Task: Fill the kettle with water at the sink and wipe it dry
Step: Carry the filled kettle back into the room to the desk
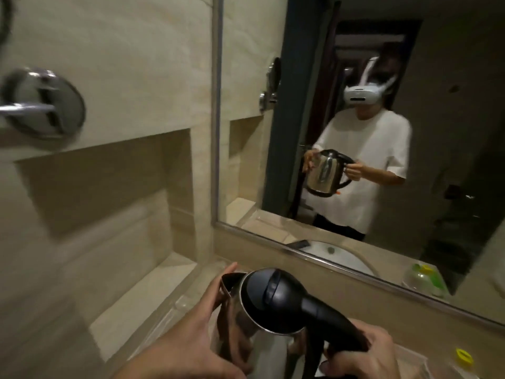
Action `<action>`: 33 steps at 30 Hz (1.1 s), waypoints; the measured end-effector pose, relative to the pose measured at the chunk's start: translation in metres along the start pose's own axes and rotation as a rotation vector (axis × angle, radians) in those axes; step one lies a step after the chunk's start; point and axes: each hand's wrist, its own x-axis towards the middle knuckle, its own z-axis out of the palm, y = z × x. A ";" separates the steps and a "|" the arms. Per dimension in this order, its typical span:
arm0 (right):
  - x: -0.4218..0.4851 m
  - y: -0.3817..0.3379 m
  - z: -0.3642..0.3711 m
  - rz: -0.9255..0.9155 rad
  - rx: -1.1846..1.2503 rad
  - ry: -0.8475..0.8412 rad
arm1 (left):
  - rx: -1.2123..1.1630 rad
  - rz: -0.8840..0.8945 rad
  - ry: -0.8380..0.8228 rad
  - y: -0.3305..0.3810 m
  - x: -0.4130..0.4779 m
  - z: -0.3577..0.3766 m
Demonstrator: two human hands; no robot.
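A stainless steel kettle [246,324] with a black lid and black handle is held upright above the counter at the bottom centre of the head view. My right hand [366,354] is closed around the black handle. My left hand [196,332] lies flat against the kettle's steel side near the spout, fingers extended. The lid is down. The sink basin [338,255] shows only as a reflection in the mirror; the real one is out of frame.
A large wall mirror [451,132] reflects a person in a white shirt holding the kettle. A recessed tiled niche [109,203] is at the left, with a chrome wall fitting [41,102] above it. A yellow cap [464,356] sits at the lower right.
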 end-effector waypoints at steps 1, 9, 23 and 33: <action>0.007 -0.008 0.002 0.007 0.023 -0.071 | 0.080 0.039 0.060 -0.009 -0.018 -0.002; -0.016 -0.050 0.046 -0.058 0.193 -0.495 | 0.250 0.050 0.438 0.039 -0.147 0.004; -0.127 -0.072 0.158 -0.099 0.082 -0.825 | 0.321 0.143 0.963 0.032 -0.360 0.037; -0.288 -0.060 0.261 -0.188 0.062 -1.199 | 0.297 0.034 1.360 0.001 -0.561 0.082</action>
